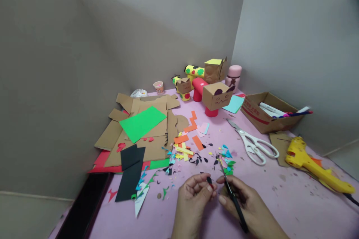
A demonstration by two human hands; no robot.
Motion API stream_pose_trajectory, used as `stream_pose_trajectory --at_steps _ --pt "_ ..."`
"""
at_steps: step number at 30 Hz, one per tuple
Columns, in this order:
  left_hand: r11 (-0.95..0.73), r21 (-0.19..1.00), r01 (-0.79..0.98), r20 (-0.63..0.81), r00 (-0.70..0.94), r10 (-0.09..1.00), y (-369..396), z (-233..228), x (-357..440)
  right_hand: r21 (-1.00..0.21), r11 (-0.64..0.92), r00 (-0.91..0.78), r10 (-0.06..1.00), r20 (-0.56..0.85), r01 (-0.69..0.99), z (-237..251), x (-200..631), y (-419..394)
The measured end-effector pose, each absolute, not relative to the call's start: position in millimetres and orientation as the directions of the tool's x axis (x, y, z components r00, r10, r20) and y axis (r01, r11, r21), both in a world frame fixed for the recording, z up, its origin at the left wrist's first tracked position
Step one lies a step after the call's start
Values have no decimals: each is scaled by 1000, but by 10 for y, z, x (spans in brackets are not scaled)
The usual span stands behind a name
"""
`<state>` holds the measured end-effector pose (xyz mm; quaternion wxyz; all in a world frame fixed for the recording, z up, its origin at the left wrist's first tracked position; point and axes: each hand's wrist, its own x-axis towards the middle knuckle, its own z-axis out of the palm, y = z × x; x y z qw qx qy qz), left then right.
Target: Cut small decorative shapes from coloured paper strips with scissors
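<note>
My left hand (195,194) pinches a tiny black paper scrap (209,180) between thumb and fingers near the table's front edge. My right hand (246,203) grips small black-handled scissors (228,185), blades pointing up and away, just right of the scrap. Both hands hover over the pink table (280,209). Just beyond them lie several small paper cuttings (202,153) in orange, yellow, blue, green and black.
Cardboard sheets with green paper (142,122) and black paper (130,171) lie left. Cardboard animal figures (216,96) stand at the back. White scissors (254,142), a yellow glue gun (314,164) and a box of markers (269,114) are right. Grey partition walls surround the table.
</note>
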<state>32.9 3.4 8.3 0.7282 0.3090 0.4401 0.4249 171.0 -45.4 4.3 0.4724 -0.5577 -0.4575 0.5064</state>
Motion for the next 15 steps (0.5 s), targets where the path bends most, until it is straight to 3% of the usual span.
stream_pose_trajectory --at_steps 6,15 --pt "202 979 -41 -183 276 944 -41 143 301 -990 -103 214 969 -120 -92 59 1751 -441" --pt "-123 987 105 79 353 932 -166 134 336 -993 -82 187 978 -97 -84 32 1764 -481"
